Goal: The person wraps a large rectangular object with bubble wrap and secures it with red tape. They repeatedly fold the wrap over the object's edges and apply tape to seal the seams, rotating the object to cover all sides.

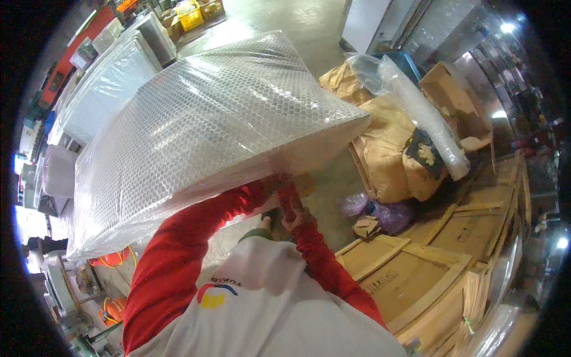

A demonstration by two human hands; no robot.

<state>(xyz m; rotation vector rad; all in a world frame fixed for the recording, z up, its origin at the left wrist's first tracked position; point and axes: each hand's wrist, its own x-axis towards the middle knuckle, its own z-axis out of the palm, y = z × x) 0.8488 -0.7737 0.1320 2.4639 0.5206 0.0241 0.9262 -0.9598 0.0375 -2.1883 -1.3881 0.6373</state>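
A large box-shaped item in clear bubble wrap [208,113] fills the space in front of me, its near lower edge above my hands. Beneath that edge, close to its right-hand part, is my left hand [275,181], in shadow with its fingers mostly hidden. My right hand [295,219] is just below and to the right, its fingers closed around the lower end of a narrow red thing [288,199]. The red thing reaches up to my left hand; its kind is unclear. Both sleeves are red.
At right lie brown paper bundles [392,143], a roll of bubble wrap [419,113], an open cardboard box [455,98] and a purple plastic bag [392,217]. Wooden crates [410,279] stand at lower right. More wrapped items [110,89] and a yellow crate [190,16] are far left.
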